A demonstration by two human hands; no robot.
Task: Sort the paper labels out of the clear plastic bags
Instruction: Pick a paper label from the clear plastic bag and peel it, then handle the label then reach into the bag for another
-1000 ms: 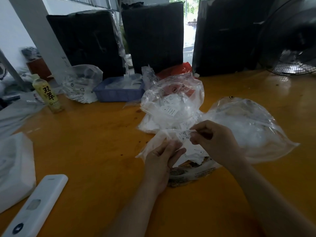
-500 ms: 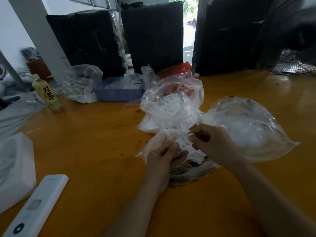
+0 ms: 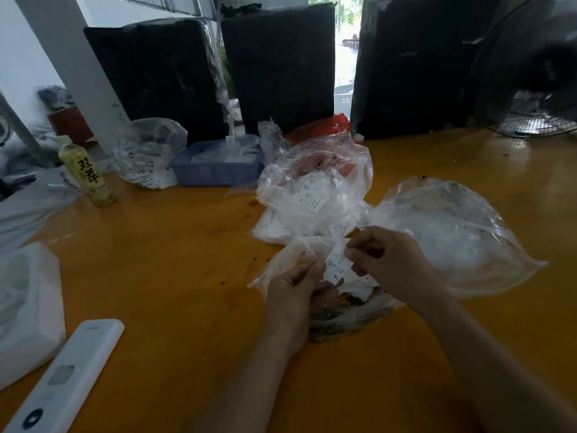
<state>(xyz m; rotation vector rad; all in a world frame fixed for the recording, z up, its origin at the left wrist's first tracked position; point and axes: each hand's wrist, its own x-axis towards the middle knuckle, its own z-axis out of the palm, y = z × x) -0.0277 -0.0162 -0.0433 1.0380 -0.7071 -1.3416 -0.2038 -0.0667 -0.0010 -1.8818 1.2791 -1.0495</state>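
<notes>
The paper label [image 3: 337, 265] marked XL is the one you are working on: it stands half out of the small clear bag [image 3: 293, 254], which lies crumpled on the orange table [image 3: 175, 260] just in front of the heaped bag of labels [image 3: 315, 198]. Your right hand [image 3: 390, 260] pinches the label's top corner between thumb and forefinger, the other fingers curled in behind. Your left hand [image 3: 293, 295] grips the small bag's plastic at its near edge, fingers bent round the film (how tightly I cannot tell, since the crumpled plastic hides the fingertips).

I judge you to be mid-extraction, the label gripped but not yet clear of the film. More white slips [image 3: 359, 285] lie under your right hand, over a printed wrapper [image 3: 349, 314] nearer you than the heaped bag.

The next move, as I read it, calls for holding the plastic steady with the left while the right draws the label straight out, without creasing it or dragging the neighbouring slips along. It then needs somewhere to go: the blue tray [image 3: 215, 176] sits just left of the heaped bag, and a big puffed clear bag [image 3: 452, 232] lies to its right. Which of them takes XL labels I cannot tell.
</notes>
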